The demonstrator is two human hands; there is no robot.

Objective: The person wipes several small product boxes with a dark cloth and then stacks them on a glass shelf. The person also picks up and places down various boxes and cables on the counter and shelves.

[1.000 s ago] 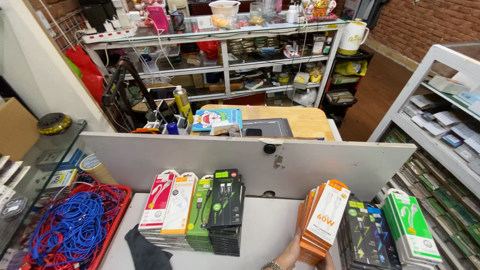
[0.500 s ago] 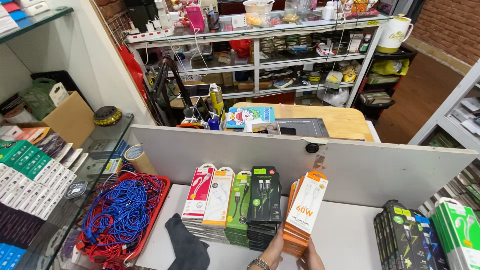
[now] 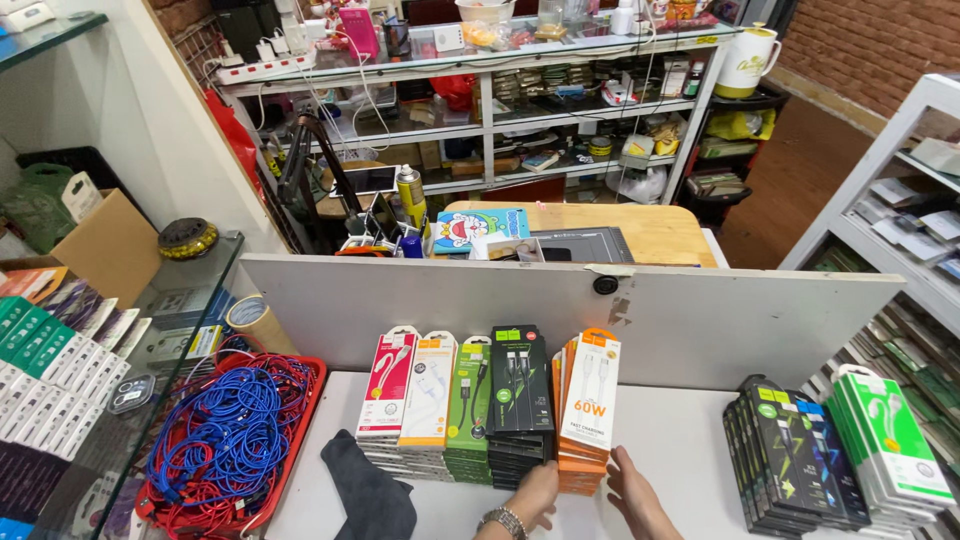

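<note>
Orange boxes (image 3: 585, 420), stacked on the white counter (image 3: 680, 440) beside the black boxes (image 3: 518, 400), were steadied by the open left hand (image 3: 533, 495) and right hand (image 3: 632, 492), and a nudge could topple them.

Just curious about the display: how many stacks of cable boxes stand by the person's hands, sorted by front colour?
Red-and-white stack: 1
White stack: 1
Green stack: 1
Black stack: 1
Orange stack: 1
Total: 5
</note>
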